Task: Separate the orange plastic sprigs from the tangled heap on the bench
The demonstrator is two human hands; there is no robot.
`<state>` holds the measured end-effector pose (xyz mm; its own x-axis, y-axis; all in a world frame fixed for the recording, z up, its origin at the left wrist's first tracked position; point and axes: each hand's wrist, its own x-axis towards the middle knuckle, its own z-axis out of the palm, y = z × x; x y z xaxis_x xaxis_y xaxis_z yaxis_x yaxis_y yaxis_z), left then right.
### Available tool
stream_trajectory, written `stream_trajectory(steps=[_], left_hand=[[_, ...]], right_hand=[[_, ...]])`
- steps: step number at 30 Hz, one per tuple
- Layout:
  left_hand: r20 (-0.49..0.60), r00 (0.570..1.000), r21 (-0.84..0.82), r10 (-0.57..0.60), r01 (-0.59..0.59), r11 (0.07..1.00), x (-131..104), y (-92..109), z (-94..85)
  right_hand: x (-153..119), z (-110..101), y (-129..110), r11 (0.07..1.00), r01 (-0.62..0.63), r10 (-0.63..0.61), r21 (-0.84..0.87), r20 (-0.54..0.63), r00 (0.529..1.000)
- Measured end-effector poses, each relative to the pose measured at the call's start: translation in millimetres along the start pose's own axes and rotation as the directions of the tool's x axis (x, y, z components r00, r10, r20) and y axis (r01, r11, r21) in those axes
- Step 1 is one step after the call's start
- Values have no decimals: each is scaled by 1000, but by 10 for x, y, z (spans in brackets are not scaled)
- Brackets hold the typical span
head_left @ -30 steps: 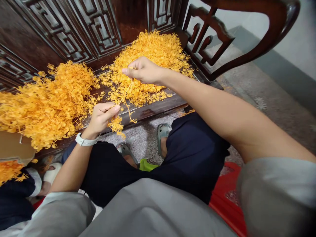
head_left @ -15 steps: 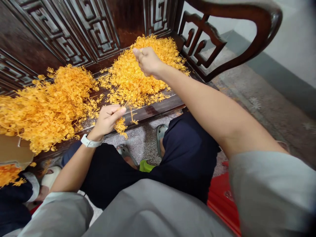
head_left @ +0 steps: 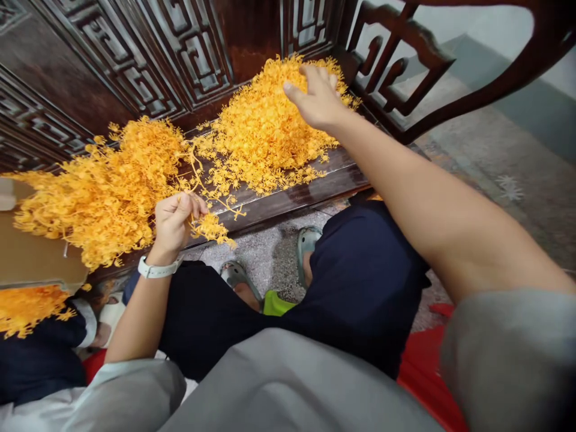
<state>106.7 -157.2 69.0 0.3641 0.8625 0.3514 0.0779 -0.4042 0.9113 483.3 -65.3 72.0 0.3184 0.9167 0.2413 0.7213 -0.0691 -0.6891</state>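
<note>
My left hand (head_left: 174, 219), with a white watch on its wrist, is closed on orange plastic sprigs (head_left: 210, 229) that stick out to the right of its fingers. A thin orange stem (head_left: 197, 171) rises behind this hand. My right hand (head_left: 317, 99) is over the right-hand pile of small orange plastic flower-like pieces (head_left: 265, 135), its thumb and fingers apart. Nothing shows in it. To the left of my left hand spreads a pile of longer-stemmed orange plastic sprigs (head_left: 108, 195). Both piles rest on a dark wooden bench (head_left: 292, 201).
The bench has a carved back (head_left: 180, 48) and a curved armrest (head_left: 486, 99) at the right. A cardboard box (head_left: 40, 255) and more orange pieces (head_left: 31, 306) are by another person's legs (head_left: 40, 366) at the left. Something red (head_left: 427, 372) is beside my right thigh.
My right hand has gone from closed fingers to spread ones and moved right over the pile. My left hand has drawn back slightly left with the sprigs. The view has shifted a little.
</note>
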Motion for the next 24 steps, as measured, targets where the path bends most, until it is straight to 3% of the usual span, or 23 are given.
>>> stream_trajectory(steps=[3,5,7,9,11,17,21,24], left_hand=[[3,1000,-14,5,-5,1000,-9,33,86],[13,1000,-21,3,-3,1000,-13,19,122],[31,999,-13,-18,18,1000,-21,-14,140],[64,997,9,-50,49,999,-40,-50,144],[102,992,30,-79,76,997,-67,-73,135],[138,986,68,-97,88,994,-107,-52,55],[120,989,143,-91,74,987,-55,-35,68],[120,991,87,-61,51,995,40,-3,172]], right_hand=[[-89,87,-208,981,-1,-14,196,77,997],[-195,203,-369,903,-116,-2,413,275,962],[-328,333,-543,771,-316,-20,552,518,855],[-448,436,-708,690,-434,-89,579,663,744],[-510,480,-833,676,-422,-159,604,679,717],[-378,346,-845,697,-225,-97,680,401,911],[-290,299,-796,707,-133,-69,694,256,964],[-218,287,-970,689,-125,-4,714,176,984]])
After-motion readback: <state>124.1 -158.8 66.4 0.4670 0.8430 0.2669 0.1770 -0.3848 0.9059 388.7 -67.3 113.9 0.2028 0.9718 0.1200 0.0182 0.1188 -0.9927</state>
